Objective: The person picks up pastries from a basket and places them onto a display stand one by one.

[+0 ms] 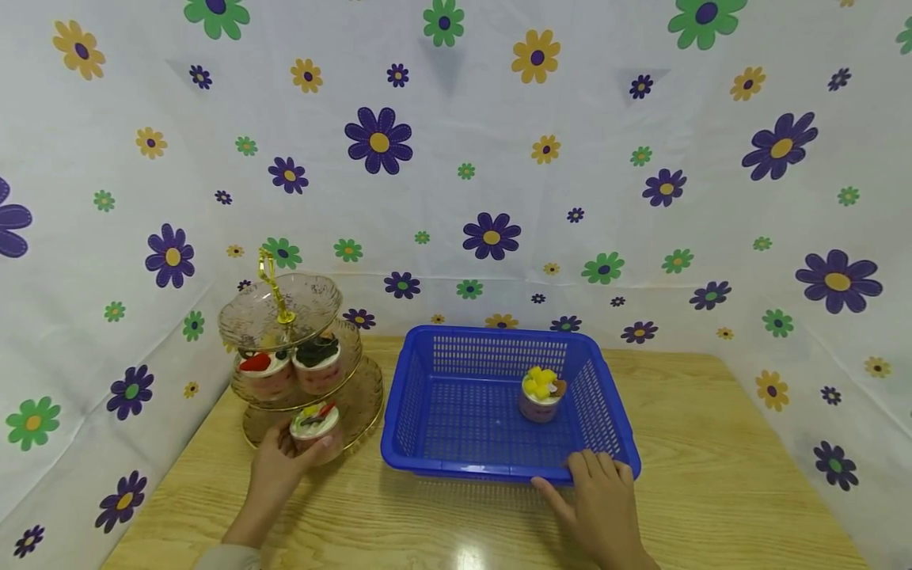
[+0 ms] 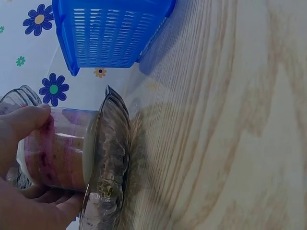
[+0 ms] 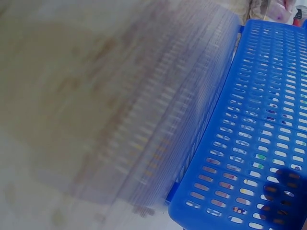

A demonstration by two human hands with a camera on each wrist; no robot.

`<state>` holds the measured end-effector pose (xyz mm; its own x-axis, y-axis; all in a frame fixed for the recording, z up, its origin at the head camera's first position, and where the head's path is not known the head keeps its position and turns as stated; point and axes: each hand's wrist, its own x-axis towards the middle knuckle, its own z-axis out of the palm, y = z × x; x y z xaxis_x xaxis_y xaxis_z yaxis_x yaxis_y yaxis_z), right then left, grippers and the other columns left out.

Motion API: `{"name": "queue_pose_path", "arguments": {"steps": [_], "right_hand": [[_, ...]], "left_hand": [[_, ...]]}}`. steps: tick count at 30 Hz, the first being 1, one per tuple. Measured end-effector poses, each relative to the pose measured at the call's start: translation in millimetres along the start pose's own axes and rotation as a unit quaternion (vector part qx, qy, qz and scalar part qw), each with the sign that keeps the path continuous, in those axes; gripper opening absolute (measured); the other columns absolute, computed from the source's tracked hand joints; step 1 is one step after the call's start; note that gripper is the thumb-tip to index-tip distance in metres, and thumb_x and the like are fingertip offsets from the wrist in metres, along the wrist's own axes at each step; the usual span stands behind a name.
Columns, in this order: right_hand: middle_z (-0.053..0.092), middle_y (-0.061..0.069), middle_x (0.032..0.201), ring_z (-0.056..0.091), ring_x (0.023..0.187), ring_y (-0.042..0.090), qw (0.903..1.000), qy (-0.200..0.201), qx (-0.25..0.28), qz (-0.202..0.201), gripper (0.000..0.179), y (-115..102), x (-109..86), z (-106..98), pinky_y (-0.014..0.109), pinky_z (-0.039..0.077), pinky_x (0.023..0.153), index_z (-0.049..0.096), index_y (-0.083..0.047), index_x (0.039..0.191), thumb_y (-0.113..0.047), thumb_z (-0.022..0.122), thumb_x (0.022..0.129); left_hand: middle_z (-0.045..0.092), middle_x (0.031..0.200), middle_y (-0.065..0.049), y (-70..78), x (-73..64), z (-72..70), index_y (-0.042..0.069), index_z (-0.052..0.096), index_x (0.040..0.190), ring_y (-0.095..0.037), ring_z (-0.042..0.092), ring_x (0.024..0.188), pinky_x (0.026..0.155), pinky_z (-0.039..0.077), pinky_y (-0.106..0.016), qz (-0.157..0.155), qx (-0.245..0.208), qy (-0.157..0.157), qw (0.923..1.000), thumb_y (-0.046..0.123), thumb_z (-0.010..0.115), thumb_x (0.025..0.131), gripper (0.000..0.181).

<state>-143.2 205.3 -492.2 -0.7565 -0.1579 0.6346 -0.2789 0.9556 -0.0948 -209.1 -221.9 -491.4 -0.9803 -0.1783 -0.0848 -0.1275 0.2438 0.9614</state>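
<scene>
My left hand (image 1: pixel 281 463) grips a clear dessert cup (image 1: pixel 316 426) topped with white cream and fruit pieces, over the front of the lowest tier of a three-tier stand (image 1: pixel 374 396). In the left wrist view, thumb and fingers wrap the cup (image 2: pixel 62 148), its base close to the glass plate (image 2: pixel 112 143). My right hand (image 1: pixel 602 503) holds the front rim of a blue plastic basket (image 1: pixel 492 469) near its right corner, fingers over the edge. Inside the basket stands another dessert cup (image 1: pixel 539 400) with yellow fruit cubes.
Two more dessert cups, one with strawberry (image 1: pixel 265 378) and one with dark topping (image 1: pixel 317 368), stand on the middle tier. A gold handle (image 1: pixel 274 289) rises from the top plate. The wooden table (image 1: pixel 712 459) backs onto a flowered cloth (image 1: pixel 456 198).
</scene>
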Motion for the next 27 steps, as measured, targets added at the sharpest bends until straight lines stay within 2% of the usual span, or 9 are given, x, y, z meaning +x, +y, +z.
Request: {"name": "queue_pose_path", "arguments": {"steps": [3, 9, 15, 21, 23, 27], "right_hand": [[0.052, 0.000, 0.071, 0.047, 0.069, 0.020, 1.0000, -0.001, -0.001, -0.001, 0.053, 0.3, 0.4, 0.0, 0.034, 0.031, 0.065, 0.055, -0.011, 0.075, -0.064, 0.061, 0.082], [0.056, 0.000, 0.068, 0.050, 0.066, 0.019, 0.9996, 0.006, -0.003, -0.028, 0.056, 5.1, 2.5, 0.7, 0.033, 0.034, 0.063, 0.057, -0.010, 0.075, -0.066, 0.058, 0.083], [0.053, -0.003, 0.067, 0.045, 0.062, 0.014, 0.9984, -0.034, -0.018, -0.040, 0.056, 9.4, 7.2, -3.0, 0.028, 0.037, 0.057, 0.058, -0.012, 0.075, -0.067, 0.058, 0.082], [0.046, -0.006, 0.066, 0.039, 0.061, 0.011, 0.9968, -0.053, -0.026, -0.054, 0.055, 9.7, 10.5, -5.9, 0.025, 0.036, 0.055, 0.054, -0.013, 0.073, -0.067, 0.059, 0.082], [0.044, -0.006, 0.066, 0.038, 0.061, 0.011, 0.9965, -0.059, -0.028, -0.053, 0.054, 9.2, 10.5, -6.3, 0.025, 0.036, 0.055, 0.053, -0.013, 0.073, -0.066, 0.058, 0.082], [0.043, -0.006, 0.066, 0.038, 0.062, 0.012, 0.9959, -0.068, -0.033, -0.050, 0.054, 9.0, 10.8, -6.8, 0.025, 0.035, 0.055, 0.051, -0.013, 0.073, -0.066, 0.058, 0.083]], "left_hand": [[0.034, 0.144, -0.029, 0.0, 3.6, -0.7, -0.006, 0.021, 0.147, -0.038, 0.037, 0.134, 0.080, 0.039, -0.004, 0.006, 0.015, -0.001, 0.9999, 0.022, 0.075, 0.085, 0.086], [0.038, 0.141, -0.028, -1.6, 9.5, -3.3, -0.006, 0.025, 0.145, -0.039, 0.042, 0.130, 0.092, 0.045, -0.023, 0.014, 0.052, -0.004, 0.9985, 0.024, 0.072, 0.087, 0.081], [0.038, 0.141, -0.030, -6.7, 16.2, -3.3, -0.008, 0.025, 0.145, -0.041, 0.043, 0.129, 0.093, 0.046, -0.027, 0.020, 0.066, -0.009, 0.9976, 0.025, 0.072, 0.087, 0.081], [0.047, 0.133, -0.029, -11.4, 18.1, -2.4, -0.008, 0.032, 0.140, -0.039, 0.049, 0.121, 0.096, 0.045, -0.046, 0.045, 0.132, 0.015, 0.9901, 0.028, 0.078, 0.082, 0.082], [0.049, 0.132, -0.029, -11.8, 17.2, -2.5, -0.007, 0.033, 0.139, -0.039, 0.051, 0.119, 0.095, 0.046, -0.046, 0.048, 0.145, 0.017, 0.9880, 0.029, 0.078, 0.081, 0.082], [0.050, 0.130, -0.030, -11.8, 18.2, -1.7, -0.008, 0.034, 0.137, -0.039, 0.055, 0.115, 0.088, 0.052, -0.036, 0.050, 0.142, 0.017, 0.9884, 0.028, 0.079, 0.080, 0.081]]}}
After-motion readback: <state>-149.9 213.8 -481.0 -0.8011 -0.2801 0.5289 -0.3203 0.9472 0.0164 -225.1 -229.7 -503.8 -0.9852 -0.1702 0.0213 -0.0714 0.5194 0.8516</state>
